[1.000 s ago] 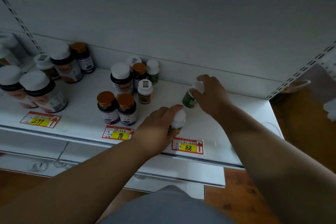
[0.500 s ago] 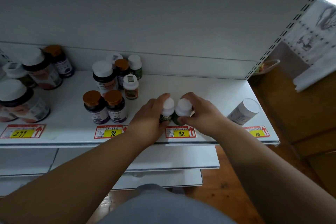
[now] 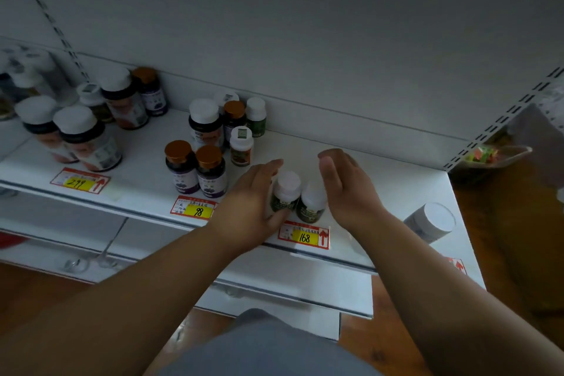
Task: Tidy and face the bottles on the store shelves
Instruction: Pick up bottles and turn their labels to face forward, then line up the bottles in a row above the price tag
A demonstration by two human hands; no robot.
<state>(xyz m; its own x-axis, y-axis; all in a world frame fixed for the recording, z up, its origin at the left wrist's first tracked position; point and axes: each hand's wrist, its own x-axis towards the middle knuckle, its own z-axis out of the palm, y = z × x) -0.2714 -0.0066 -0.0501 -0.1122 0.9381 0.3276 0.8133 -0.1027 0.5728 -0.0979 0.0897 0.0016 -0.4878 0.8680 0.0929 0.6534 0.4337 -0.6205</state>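
Plenty of bare shelf (image 3: pixel 381 180) behind and to the right of the two green bottles (image 3: pixel 297 197), so a hand can slide in from the back or the right side no problem. Left side is tighter: the two gold-cap bottles (image 3: pixel 195 169) stand close by, with a little white-cap one (image 3: pixel 241 146) and a cluster (image 3: pixel 225 119) behind them. Far right front, a white jar (image 3: pixel 430 223) lying on its side blocks that corner. The back panel (image 3: pixel 305 40) closes off the rear.

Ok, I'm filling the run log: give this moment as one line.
left hand holds left green bottle | right hand open beside right green bottle | pair above 168 tag
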